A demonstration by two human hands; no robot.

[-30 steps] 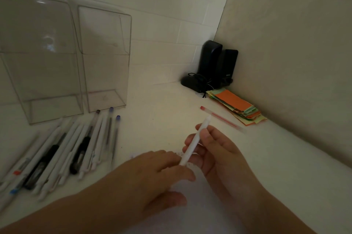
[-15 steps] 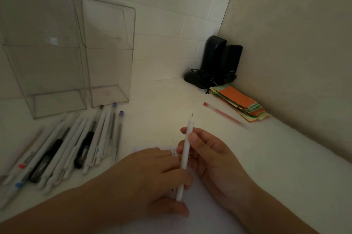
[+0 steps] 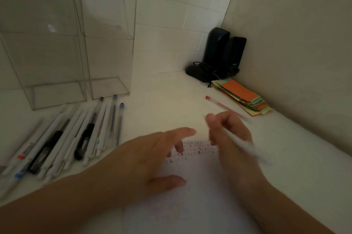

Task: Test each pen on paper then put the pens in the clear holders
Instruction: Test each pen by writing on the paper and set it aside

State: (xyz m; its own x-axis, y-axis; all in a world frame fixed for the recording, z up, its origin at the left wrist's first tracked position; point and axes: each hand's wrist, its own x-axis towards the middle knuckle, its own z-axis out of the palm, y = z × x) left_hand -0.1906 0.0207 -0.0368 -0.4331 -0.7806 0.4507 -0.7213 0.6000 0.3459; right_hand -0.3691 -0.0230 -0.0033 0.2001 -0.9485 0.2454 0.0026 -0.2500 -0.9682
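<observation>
White pens [image 3: 62, 138] with black grips, red pen [image 3: 219, 103], orange and green paper slips [image 3: 242, 96], black speakers [image 3: 222, 52], clear holders [image 3: 108, 43]

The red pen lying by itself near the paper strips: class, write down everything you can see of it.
The red pen is slim, with a pale translucent barrel tinted red and a red cap end pointing toward the back wall. It lies flat and diagonal on the white table, beside the stack of coloured paper strips. Its near end disappears behind the blurred right hand; whether they touch is unclear.
</observation>
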